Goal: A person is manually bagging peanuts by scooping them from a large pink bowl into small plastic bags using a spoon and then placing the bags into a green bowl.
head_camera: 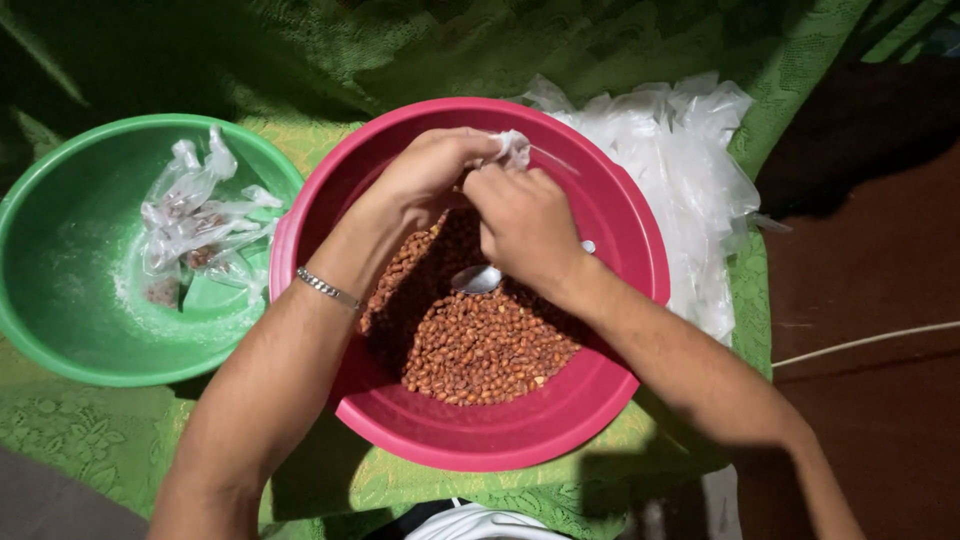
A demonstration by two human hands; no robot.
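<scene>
both hands, left hand and right hand, pinch a crumpled clear plastic bag (small, whitish).

Two bowls: one pink bowl at centre, one green bowl at 9 o'clock. One spoon in the pink bowl. One pile of peanuts, too many to count. Two hands: left hand, right hand, sharing one small plastic bag. Several filled bags in the green bowl, exact number unclear. One heap of empty bags at 2 o'clock. One bracelet. One green cloth.
</scene>
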